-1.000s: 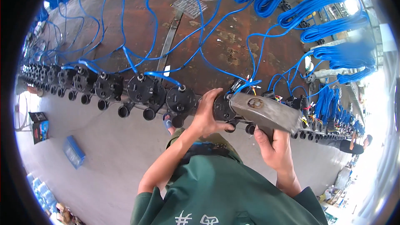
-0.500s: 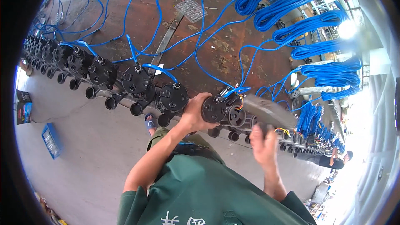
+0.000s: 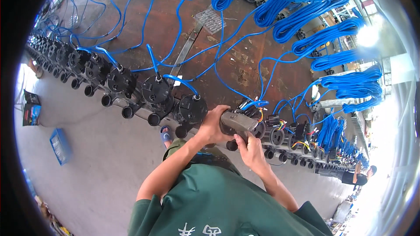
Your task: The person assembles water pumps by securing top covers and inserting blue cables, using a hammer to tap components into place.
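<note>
My left hand (image 3: 213, 127) is wrapped round the side of a black round pump-like housing (image 3: 225, 128) in the long row. My right hand (image 3: 252, 149) grips a grey, blocky mallet-like tool (image 3: 239, 121). The tool's broad head lies over the top of that housing and hides most of it. Just left of my left hand stands another black round housing (image 3: 193, 108) with a blue cable coming out of its cap. On the right, an uncapped unit (image 3: 277, 136) shows loose coloured wires beside it.
Coiled blue cables (image 3: 313, 15) lie along the far side of the brown worktable (image 3: 245, 63), with single strands crossing it. A blue crate (image 3: 60, 146) sits on the floor at left. Another person (image 3: 356, 177) stands at the row's far right end.
The grey tool was blurred in motion to the right of the housing; now it rests over the housing's top. My right hand has moved left, close to my left hand, which stays round the housing.
</note>
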Motion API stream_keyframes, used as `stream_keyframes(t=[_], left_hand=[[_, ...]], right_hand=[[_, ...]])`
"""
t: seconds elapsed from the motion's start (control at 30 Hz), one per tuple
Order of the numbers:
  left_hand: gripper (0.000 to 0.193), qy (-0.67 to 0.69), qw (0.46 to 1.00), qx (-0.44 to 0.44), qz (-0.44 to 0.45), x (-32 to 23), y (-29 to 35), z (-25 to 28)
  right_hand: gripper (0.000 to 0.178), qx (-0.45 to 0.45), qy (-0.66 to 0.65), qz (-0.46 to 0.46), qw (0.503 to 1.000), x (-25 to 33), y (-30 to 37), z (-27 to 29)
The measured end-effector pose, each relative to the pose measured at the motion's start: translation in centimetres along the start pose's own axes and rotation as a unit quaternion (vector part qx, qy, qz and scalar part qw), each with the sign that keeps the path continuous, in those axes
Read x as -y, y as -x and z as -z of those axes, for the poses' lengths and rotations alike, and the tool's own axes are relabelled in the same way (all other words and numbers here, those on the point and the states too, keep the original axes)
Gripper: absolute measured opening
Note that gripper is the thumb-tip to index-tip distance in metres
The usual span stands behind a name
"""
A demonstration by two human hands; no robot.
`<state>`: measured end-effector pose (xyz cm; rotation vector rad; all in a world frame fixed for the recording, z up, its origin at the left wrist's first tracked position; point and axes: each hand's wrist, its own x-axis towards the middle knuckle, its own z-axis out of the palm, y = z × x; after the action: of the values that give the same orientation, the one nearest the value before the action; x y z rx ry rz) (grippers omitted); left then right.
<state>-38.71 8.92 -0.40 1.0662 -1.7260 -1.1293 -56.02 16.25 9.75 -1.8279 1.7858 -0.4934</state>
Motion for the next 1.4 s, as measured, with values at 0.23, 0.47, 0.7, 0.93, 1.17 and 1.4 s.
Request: stream_keyframes(t=[0.23, 0.47, 0.7, 0.93, 1.17, 1.4], left_hand=[[0.105, 0.016, 1.000, -0.023, -0.013, 0.9, -0.2, 0.5], [0.102, -0.010, 0.999, -0.017, -0.040, 0.1, -0.8, 0.0], [0.100, -0.005, 1.000, -0.016, 0.001, -0.1, 0.0, 0.7], [0.101, -0.008, 1.000, 0.009, -0.008, 0.0, -0.3, 0.4], [0.097, 0.002, 1.000, -0.018, 0.007, -0.6, 0.0, 1.0], [0.098, -0.039, 0.997, -0.010, -0.061, 0.2, -0.3, 0.6]], right_hand=[[0.038, 0.045, -0.148, -0.045, 0.987, 4.6, 1.8, 9.2], [0.043, 0.012, 0.019, -0.086, 0.996, -2.7, 2.8, 4.2], [0.038, 0.052, -0.171, -0.091, 0.980, 6.8, 0.9, 10.5], [0.041, 0.040, -0.032, -0.007, 0.999, 1.9, -0.8, 2.1], [0.034, 0.070, -0.182, -0.072, 0.978, 4.9, 0.7, 10.3], [0.052, 0.097, -0.088, -0.167, 0.977, -1.4, 1.2, 6.6]])
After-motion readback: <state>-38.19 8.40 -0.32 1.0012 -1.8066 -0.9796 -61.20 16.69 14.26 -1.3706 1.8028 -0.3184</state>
